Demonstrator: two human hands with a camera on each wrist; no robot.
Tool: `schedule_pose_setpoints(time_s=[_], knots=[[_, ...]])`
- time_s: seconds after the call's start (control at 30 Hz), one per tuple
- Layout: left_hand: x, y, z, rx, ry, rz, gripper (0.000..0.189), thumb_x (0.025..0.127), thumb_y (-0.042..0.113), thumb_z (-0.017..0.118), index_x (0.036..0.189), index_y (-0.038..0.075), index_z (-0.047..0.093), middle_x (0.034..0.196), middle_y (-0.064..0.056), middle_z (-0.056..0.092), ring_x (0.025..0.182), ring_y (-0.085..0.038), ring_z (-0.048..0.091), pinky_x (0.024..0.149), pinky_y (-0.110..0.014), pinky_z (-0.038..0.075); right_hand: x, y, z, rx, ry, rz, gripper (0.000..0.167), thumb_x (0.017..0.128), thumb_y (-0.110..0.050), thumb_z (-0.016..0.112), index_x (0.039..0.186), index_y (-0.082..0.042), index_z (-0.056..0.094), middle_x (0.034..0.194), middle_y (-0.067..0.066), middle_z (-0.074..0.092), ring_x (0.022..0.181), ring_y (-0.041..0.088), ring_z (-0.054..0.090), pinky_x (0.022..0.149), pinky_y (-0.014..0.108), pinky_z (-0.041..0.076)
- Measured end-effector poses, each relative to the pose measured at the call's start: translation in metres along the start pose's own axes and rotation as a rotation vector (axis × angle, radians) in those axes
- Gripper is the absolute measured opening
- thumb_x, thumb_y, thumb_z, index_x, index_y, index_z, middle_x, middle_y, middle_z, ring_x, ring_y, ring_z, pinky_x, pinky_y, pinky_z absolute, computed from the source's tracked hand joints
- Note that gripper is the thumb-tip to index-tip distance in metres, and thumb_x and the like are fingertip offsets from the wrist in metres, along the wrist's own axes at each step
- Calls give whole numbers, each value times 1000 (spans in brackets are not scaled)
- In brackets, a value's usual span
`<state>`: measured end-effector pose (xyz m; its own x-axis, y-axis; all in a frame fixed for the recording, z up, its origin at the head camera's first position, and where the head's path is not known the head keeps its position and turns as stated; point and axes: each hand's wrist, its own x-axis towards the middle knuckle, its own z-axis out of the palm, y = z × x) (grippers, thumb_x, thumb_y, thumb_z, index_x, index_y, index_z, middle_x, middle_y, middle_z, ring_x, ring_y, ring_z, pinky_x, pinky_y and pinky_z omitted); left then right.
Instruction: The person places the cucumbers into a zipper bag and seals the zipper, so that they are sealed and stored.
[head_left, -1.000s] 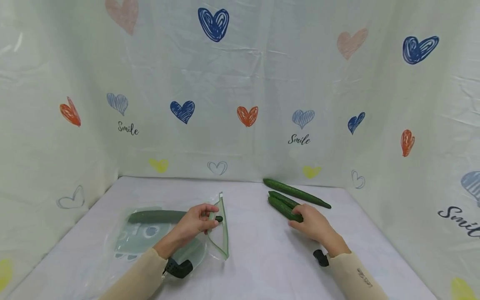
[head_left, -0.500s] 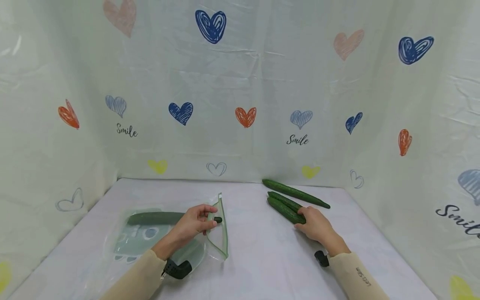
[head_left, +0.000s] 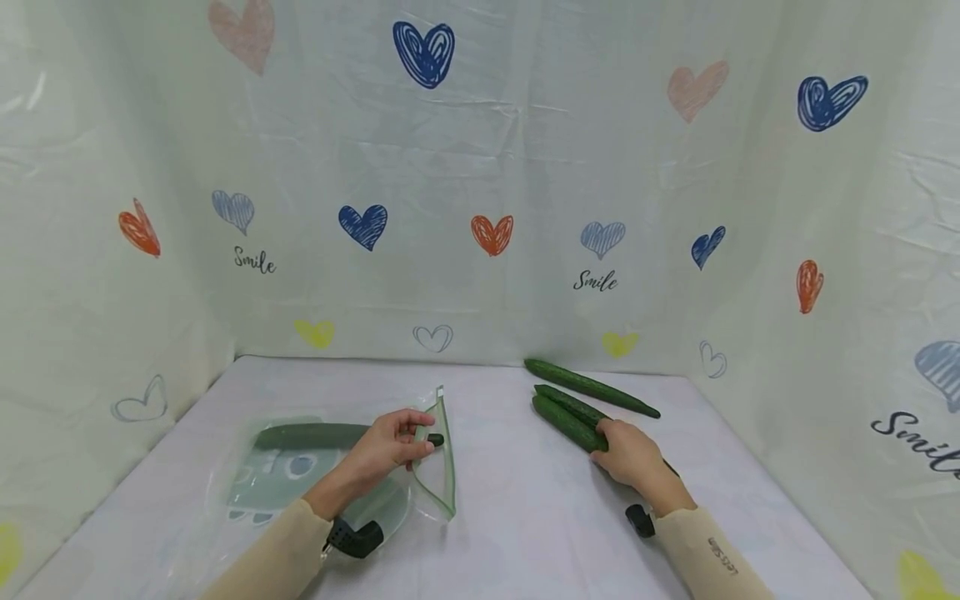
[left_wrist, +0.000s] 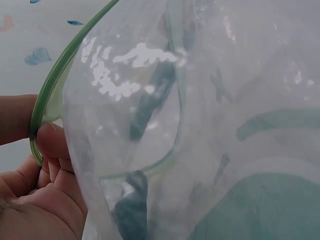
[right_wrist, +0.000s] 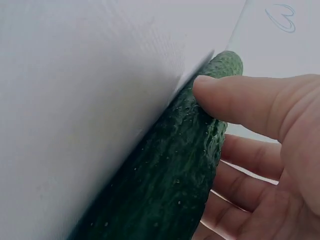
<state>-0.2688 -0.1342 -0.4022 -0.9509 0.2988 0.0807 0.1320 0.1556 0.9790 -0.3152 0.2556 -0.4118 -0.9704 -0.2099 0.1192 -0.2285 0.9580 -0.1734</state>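
Observation:
My left hand (head_left: 382, 450) pinches the green-edged mouth of a clear zip bag (left_wrist: 130, 65) between thumb and fingers. The bag lies on the table with a pale green cartoon print, and a dark green cucumber (head_left: 311, 435) is inside it. A small dark tip shows in the bag's mouth beside the fingertips. On the right side, my right hand (head_left: 633, 454) holds the near one of two adjoining cucumbers (right_wrist: 165, 160), thumb on one side and fingers on the other. The second cucumber (head_left: 564, 398) runs behind it, partly hidden by the hand.
A third loose cucumber (head_left: 592, 387) lies farther back, slanting along the table's rear edge. The white-covered table (head_left: 510, 517) meets a heart-printed curtain (head_left: 450, 167) at the back and sides. Black wrist cameras (head_left: 356, 537) are worn on both wrists.
My right hand has slid slightly right and toward me along the cucumbers, its hold now nearer the end of the close one. The left hand and bag stay put.

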Motion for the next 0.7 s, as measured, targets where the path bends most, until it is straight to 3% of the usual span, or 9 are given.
schedule_pose_setpoints(time_s=[0.43,0.7], knots=[[0,-2,0,-3,-7,0,40,89,2,64,126,-8,50,95,-9,44,63,-14,42,60,-34,46,0,-10,5,133,29,-69,39,84,-13,73,118,3,64,118,18,61,113,39,54,93,53,43],[-1,1,0,-4,-19,7,41,90,4,64,127,-8,49,96,-9,43,63,-15,42,59,-34,45,-3,-19,8,120,22,-107,40,81,-16,76,117,-2,65,116,12,62,110,33,57,89,49,46]])
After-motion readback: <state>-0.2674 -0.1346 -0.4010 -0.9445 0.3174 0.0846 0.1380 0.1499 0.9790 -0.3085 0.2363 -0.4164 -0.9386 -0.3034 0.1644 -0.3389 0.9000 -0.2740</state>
